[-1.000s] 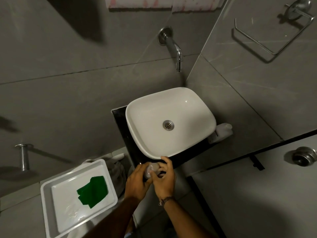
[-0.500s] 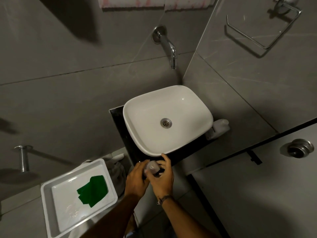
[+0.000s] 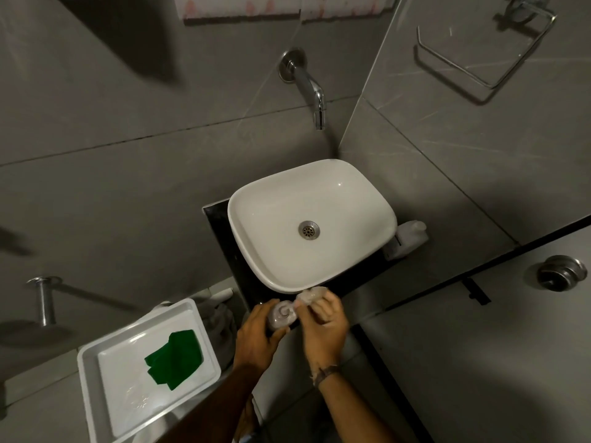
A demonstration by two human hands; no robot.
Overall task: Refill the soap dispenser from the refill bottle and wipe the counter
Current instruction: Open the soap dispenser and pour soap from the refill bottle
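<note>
The dispenser (image 3: 281, 318) is held at the front edge of the counter (image 3: 217, 238), just below the rim of the sink (image 3: 252, 260). It is low and close, likely so its neck faces up for pouring. Whether it rests on the counter I cannot tell. The left hand (image 3: 256, 342) curls its fingers round the dispenser's body, probably to steady it. The right hand (image 3: 323, 322) pinches a clear piece (image 3: 311, 295) just beside the neck — the pump top lifted off, I judge, though blur leaves doubt. The refill bottle (image 3: 409, 238) stands untouched at the sink's far right, well apart from both hands. The green cloth (image 3: 174, 358) lies in the tray (image 3: 88, 372) at left — presumably ready for wiping.
</note>
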